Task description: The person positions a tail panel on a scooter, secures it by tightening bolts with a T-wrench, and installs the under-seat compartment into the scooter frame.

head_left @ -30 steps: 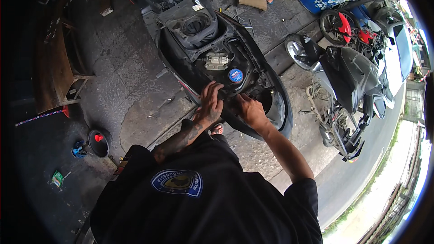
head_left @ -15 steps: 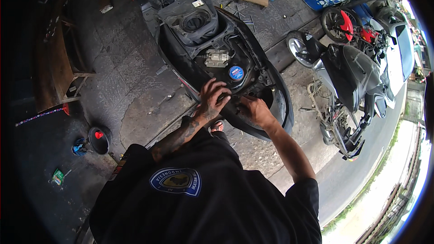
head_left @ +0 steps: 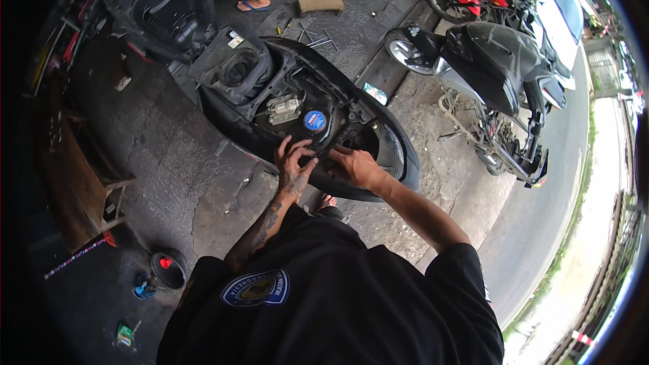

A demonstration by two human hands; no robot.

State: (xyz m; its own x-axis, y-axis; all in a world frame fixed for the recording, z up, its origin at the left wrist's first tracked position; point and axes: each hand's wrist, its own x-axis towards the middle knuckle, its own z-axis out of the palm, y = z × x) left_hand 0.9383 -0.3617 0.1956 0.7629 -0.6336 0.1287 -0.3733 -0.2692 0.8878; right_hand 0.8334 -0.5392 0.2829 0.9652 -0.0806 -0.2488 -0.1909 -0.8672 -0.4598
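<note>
Both feet (head_left: 257, 4) of another person now lie left of the wooden block (head_left: 321, 3), where half a second ago they stood on either side of it; the view has swung too, so the scooter (head_left: 236, 138) sits further left in it. Against the scooter, the two hands have hardly shifted.

The stripped scooter body lies straight ahead of the person, its long axis running from upper left to lower right, with the ribbed lamp (head_left: 393, 155) at the lower-right end. The right hand (head_left: 358, 167) is the nearer one to that lamp, just left of its opening, fingers curled narrow with the tips down in the body; whether they pinch something, I cannot tell. The left hand (head_left: 294, 167) is over the near edge, fingers bent and parted, thumb close to them; whether anything small sits between is too unclear to say. Beyond the gap between the hands is the round blue cap (head_left: 315, 120), with a grey metal part (head_left: 284, 109) to its upper left.
</note>
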